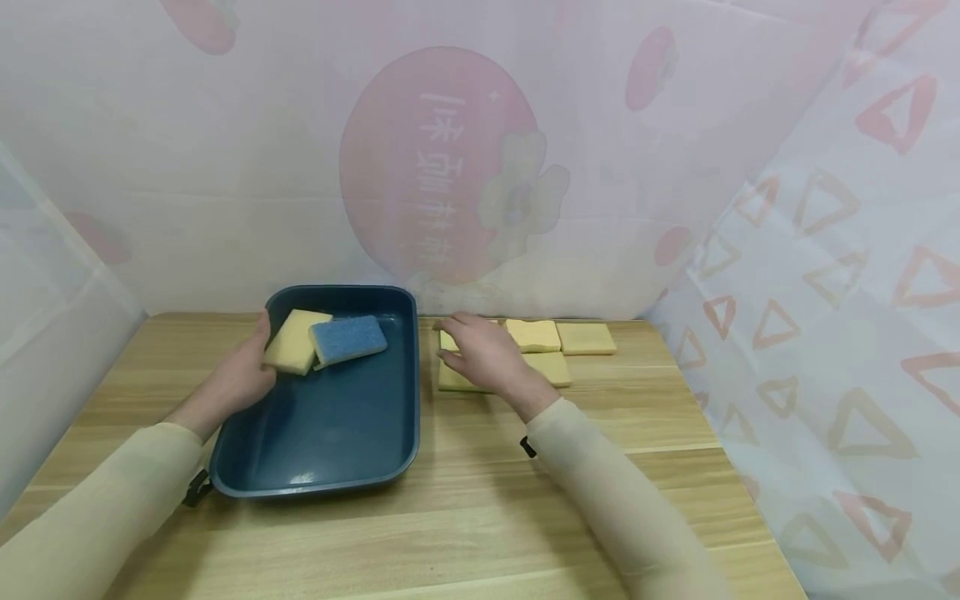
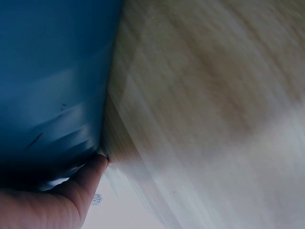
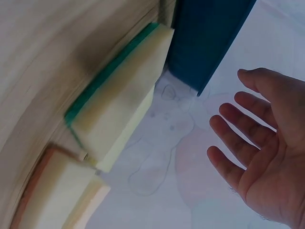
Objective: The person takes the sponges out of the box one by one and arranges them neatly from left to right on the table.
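A deep blue tray (image 1: 345, 433) lies on the table, with a yellow sponge (image 1: 294, 343) and a sponge with its blue scouring side up (image 1: 348, 339) inside near its far left corner. My left hand (image 1: 243, 371) grips the tray's left rim; the left wrist view shows one finger (image 2: 88, 181) against the outer wall. Above the sponges right of the tray hovers my right hand (image 1: 487, 354), its fingers spread and relaxed around nothing. Beneath it, partly covered, is a sponge with a green layer (image 3: 124, 86). Another sponge (image 3: 57, 191) has an orange-brown layer.
Other sponges lie yellow side up in two rows, among them a back-row one (image 1: 532, 335), the rightmost one (image 1: 587, 338) and a front one (image 1: 551, 368). A printed cloth wall (image 1: 300, 167) stands behind the wooden table (image 1: 480, 517).
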Demonstrator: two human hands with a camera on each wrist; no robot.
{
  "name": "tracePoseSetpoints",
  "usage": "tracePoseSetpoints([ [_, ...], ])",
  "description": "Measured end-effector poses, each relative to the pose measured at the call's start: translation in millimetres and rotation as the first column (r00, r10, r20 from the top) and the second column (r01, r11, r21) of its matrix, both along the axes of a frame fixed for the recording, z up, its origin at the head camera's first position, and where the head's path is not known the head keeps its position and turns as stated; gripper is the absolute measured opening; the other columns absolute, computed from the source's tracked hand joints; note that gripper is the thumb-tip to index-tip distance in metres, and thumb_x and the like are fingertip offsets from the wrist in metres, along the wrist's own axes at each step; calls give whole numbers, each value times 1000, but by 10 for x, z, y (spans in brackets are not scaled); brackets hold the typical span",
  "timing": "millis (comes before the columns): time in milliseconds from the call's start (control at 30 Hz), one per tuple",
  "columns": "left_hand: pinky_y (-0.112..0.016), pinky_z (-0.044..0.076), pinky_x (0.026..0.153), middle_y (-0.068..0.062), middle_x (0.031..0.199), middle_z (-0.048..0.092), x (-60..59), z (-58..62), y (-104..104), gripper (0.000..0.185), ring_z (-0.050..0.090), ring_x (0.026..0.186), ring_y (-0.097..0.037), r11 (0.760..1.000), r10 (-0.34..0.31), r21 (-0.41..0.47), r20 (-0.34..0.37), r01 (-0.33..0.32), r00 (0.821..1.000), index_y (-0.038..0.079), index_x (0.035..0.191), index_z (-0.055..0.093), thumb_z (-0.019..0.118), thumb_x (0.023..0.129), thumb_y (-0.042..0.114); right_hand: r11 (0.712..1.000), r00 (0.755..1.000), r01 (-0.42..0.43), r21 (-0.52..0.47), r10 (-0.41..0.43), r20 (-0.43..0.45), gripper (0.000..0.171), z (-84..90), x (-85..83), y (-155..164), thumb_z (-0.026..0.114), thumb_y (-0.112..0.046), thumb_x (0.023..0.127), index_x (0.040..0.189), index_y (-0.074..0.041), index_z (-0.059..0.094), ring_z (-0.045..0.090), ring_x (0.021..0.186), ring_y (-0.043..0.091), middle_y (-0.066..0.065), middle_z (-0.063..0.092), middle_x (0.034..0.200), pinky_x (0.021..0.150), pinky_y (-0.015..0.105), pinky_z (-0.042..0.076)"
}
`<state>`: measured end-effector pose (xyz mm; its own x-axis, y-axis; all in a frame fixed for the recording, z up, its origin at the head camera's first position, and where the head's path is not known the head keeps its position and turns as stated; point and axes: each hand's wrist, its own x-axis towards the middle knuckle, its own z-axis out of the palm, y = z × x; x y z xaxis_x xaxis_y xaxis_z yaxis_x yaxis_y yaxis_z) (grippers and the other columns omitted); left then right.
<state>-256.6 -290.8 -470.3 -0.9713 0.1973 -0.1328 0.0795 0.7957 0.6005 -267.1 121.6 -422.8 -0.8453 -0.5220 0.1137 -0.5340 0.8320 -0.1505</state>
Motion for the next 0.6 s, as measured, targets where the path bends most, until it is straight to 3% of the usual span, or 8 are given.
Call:
tracePoseSetpoints([
  [67, -37, 45, 60, -37, 100, 65, 4, 7, 2, 103, 51, 67, -25, 1000, 1, 2, 1, -1, 1000, -12, 179, -20, 48, 101, -6, 1000, 1000, -10, -11, 10, 9, 50, 20, 3, -82, 78, -33, 115, 161, -15, 70, 74, 145, 26, 5, 76, 159, 113, 47, 66],
  [133, -37, 45, 61, -39, 104, 65, 12, 17, 5, 103, 52, 68, -26, 1000, 4, -1, 3, -4, 1000, -12, 178, -20, 48, 101, -6, 1000, 1000, -18, -17, 18, 16, 51, 34, 3, -161, 78, -32, 115, 162, -15, 69, 73, 148, 26, 4, 75, 161, 116, 46, 64],
  [333, -38, 45, 61, -24, 90, 62, 27, 36, 0, 104, 51, 68, -26, 1000, 7, -18, 5, -7, 1000, -13, 178, -20, 49, 101, -7, 999, 999, -32, 9, 32, 23, 53, 21, 5, -394, 78, -35, 115, 163, -16, 68, 73, 147, 21, 3, 74, 162, 116, 40, 64],
  [467, -40, 45, 64, -46, 113, 64, 34, 46, -7, 103, 51, 71, -28, 1000, 6, -23, 5, -6, 1000, -14, 178, -20, 49, 102, -8, 998, 998, -61, 33, 60, 13, 54, -14, 14, -557, 77, -36, 115, 164, -16, 66, 73, 146, 20, 3, 73, 163, 114, 38, 65],
  [600, -40, 45, 64, -52, 124, 60, 37, 44, -6, 102, 51, 71, -28, 1000, 7, -24, 5, -7, 1000, -13, 178, -19, 49, 102, -7, 993, 996, -86, 85, 86, 9, 57, -47, 8, -713, 74, -38, 117, 169, -17, 62, 70, 151, 19, 2, 68, 170, 117, 36, 63],
])
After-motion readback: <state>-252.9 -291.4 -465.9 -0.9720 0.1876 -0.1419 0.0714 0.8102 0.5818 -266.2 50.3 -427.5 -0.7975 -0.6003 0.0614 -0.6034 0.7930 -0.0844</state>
